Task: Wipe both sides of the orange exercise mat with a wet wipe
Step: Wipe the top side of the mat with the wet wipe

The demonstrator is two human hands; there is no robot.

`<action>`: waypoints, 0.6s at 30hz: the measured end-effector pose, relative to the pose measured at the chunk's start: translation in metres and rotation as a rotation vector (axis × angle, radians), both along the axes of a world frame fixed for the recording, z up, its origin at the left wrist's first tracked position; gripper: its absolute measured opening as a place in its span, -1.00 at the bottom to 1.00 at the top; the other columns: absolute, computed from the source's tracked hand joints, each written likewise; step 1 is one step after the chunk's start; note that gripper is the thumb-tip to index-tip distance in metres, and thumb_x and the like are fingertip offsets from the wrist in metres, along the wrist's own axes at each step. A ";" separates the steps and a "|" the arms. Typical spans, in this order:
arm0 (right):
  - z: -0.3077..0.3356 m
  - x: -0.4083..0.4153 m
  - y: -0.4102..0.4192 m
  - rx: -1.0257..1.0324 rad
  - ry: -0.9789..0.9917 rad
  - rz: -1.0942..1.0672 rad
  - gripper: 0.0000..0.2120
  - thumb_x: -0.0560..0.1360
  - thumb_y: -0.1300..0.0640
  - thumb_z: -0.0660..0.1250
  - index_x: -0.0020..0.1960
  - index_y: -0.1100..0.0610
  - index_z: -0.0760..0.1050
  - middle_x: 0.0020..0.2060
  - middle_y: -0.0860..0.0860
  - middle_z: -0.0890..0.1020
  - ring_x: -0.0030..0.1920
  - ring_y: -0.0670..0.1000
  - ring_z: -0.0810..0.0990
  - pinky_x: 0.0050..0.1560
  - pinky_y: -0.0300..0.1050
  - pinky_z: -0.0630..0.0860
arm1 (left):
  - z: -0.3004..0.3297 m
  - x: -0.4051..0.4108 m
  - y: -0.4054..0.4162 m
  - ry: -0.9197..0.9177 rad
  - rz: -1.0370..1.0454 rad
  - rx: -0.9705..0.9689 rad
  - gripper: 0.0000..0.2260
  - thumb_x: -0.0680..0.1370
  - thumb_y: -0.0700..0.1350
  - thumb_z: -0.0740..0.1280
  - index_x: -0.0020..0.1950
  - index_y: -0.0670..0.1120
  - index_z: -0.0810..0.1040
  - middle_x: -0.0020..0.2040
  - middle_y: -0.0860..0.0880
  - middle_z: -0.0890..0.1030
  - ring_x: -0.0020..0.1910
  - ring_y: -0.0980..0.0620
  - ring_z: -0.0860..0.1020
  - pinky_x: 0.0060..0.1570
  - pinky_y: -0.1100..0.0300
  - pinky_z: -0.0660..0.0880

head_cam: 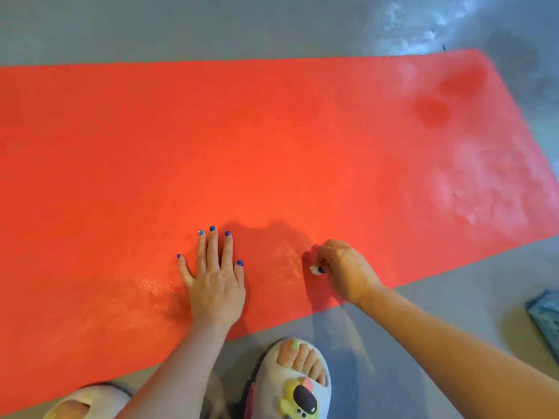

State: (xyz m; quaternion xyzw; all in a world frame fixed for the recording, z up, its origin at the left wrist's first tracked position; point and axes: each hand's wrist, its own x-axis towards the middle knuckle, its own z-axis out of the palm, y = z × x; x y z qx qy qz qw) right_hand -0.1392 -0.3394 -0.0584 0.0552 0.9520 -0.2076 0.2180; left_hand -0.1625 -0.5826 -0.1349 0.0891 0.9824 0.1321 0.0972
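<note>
The mat (272, 140) was bright orange-red w/ two darker red round spots and pale, whitish patches near its right end, plus shiny spots by the hands. The floor (181, 28) was grey w/ white smudges at the top right, and a blue-green thing (544, 316) showed at the right edge. The left hand (216, 279) had blue nails, the right hand (344, 267) had a dark nail & a bit of white wipe (314, 269), and the slipper (290, 385) was white w/ yellow, pink & black bits.
</note>
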 end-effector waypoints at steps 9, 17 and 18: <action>0.184 -0.046 0.009 0.140 -0.044 0.317 -0.82 0.42 0.31 0.34 -0.17 0.04 0.53 -0.15 0.00 0.55 -0.04 0.11 0.57 -0.05 -0.09 0.46 | 0.098 -0.047 -0.028 -0.588 -0.196 -0.243 -0.38 0.70 0.10 0.12 0.67 0.04 -0.10 0.67 0.04 -0.09 0.65 -0.02 -0.06 0.53 -0.32 0.02; 0.343 -0.018 -0.011 0.390 0.177 0.422 -0.84 0.42 0.31 0.35 -0.08 0.10 0.63 -0.09 0.06 0.64 -0.07 0.12 0.58 -0.08 -0.01 0.53 | 0.184 0.017 -0.022 -0.454 -0.309 -0.230 -0.51 0.69 -0.01 0.15 0.62 -0.08 0.19 0.63 -0.09 0.17 0.60 -0.08 0.17 0.51 -0.18 0.21; 0.352 -0.008 -0.017 0.418 0.191 0.437 -0.82 0.42 0.32 0.35 -0.07 0.10 0.62 -0.07 0.06 0.64 -0.05 0.13 0.58 -0.07 -0.01 0.53 | 0.193 0.024 -0.019 -0.441 -0.327 -0.203 -0.51 0.69 -0.02 0.17 0.61 -0.08 0.21 0.62 -0.10 0.19 0.59 -0.09 0.20 0.51 -0.15 0.23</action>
